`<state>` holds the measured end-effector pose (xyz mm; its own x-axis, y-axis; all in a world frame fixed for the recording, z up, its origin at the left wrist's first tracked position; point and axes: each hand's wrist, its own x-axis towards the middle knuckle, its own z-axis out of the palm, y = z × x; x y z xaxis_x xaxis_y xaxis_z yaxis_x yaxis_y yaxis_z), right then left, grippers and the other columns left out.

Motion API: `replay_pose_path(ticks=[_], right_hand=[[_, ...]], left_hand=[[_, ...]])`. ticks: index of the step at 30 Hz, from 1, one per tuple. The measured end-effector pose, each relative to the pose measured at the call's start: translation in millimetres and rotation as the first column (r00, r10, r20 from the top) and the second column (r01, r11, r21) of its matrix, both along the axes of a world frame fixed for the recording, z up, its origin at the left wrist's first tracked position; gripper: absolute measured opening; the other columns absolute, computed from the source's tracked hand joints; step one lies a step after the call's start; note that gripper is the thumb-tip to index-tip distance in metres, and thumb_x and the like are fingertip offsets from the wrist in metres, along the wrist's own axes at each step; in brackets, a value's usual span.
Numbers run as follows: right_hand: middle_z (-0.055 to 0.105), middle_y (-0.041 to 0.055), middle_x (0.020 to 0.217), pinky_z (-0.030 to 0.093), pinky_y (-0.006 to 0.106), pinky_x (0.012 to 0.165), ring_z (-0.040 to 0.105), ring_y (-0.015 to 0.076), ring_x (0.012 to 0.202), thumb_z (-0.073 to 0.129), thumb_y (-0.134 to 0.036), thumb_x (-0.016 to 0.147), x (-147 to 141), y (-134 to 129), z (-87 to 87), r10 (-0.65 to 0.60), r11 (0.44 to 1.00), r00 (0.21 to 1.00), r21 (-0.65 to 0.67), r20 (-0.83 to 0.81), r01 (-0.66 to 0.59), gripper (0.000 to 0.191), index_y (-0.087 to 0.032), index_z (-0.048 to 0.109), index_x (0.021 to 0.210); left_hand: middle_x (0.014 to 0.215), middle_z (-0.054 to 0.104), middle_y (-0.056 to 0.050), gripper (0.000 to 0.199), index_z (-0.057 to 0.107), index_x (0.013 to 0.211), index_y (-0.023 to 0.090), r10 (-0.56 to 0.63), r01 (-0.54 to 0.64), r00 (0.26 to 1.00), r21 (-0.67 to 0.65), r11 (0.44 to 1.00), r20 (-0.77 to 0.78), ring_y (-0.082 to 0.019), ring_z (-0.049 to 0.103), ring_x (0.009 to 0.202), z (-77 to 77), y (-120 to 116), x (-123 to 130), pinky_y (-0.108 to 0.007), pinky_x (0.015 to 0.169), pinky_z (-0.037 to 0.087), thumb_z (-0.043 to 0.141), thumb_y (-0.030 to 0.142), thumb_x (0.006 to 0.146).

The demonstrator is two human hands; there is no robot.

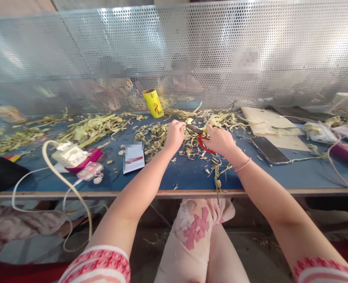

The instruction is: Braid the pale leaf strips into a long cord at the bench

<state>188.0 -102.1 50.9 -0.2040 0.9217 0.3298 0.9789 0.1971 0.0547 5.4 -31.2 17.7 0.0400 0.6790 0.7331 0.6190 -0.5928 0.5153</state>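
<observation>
My right hand (221, 140) is wrapped round a pair of scissors (204, 143) with red handles. Their dark blades point left, toward the fingertips of my left hand (175, 135). That hand is closed in a pinch at the blade tips, and what it holds is too small to make out. Under and around both hands lie pale, dry plant trimmings (153, 138), curled and scattered on the blue tabletop (162, 179). A thin stalk (217, 179) hangs over the front edge below my right hand.
A yellow tube (154, 104) leans by the perforated metal screen (203, 43). Stalks (96, 125) are heaped at left, near a lit phone (133, 158) and a power strip (87, 160) with cables. A dark phone (270, 150) and cardboard (271, 122) lie at right.
</observation>
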Motion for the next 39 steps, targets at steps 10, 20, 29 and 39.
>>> replay_pose_path(ticks=[10,20,29,39], right_hand=[[0.068,0.0123,0.083,0.045,0.032,0.064,0.066,0.0292,0.081,0.045,-0.046,0.084,2,4,0.0,-0.035,0.999,0.999,-0.015,-0.008,0.035,0.037,-0.018,0.049,0.108],[0.067,0.0146,0.093,0.046,0.035,0.071,0.065,0.0292,0.089,0.041,-0.046,0.085,2,-2,1.7,-0.022,0.999,0.999,-0.038,-0.04,0.021,0.044,-0.015,0.043,0.117],[0.068,0.0142,0.091,0.045,0.033,0.072,0.065,0.0282,0.089,0.042,-0.046,0.084,3,-1,1.7,-0.021,1.0,0.999,-0.018,-0.037,0.02,0.044,-0.014,0.043,0.114],[0.067,0.0141,0.089,0.044,0.032,0.07,0.065,0.0284,0.088,0.04,-0.048,0.086,2,0,-0.4,-0.023,1.0,0.998,0.005,-0.06,0.023,0.044,-0.014,0.044,0.113]], left_hand=[[0.085,0.063,-0.008,0.024,0.066,0.083,0.015,0.109,-0.105,0.993,-0.097,0.99,0.043,-0.018,0.058,0.081,-4.7,10,-4,-0.032,0.083,0.045,0.047,0.002,0.075],[0.084,0.065,-0.008,0.023,0.066,0.085,0.013,0.116,-0.115,0.993,-0.071,0.991,0.003,-0.016,0.06,0.078,-2.7,9,-2,-0.031,0.081,0.047,0.047,0.003,0.075],[0.081,0.064,-0.006,0.021,0.065,0.083,0.015,0.113,-0.113,0.994,-0.024,0.993,-0.005,-0.015,0.058,0.076,-3.4,9,-3,-0.031,0.08,0.046,0.048,0.004,0.075],[0.086,0.059,-0.009,0.027,0.067,0.088,0.015,0.101,-0.09,0.98,0.069,0.994,-0.174,-0.018,0.056,0.086,0.1,0,-3,-0.034,0.083,0.046,0.044,0.004,0.08]])
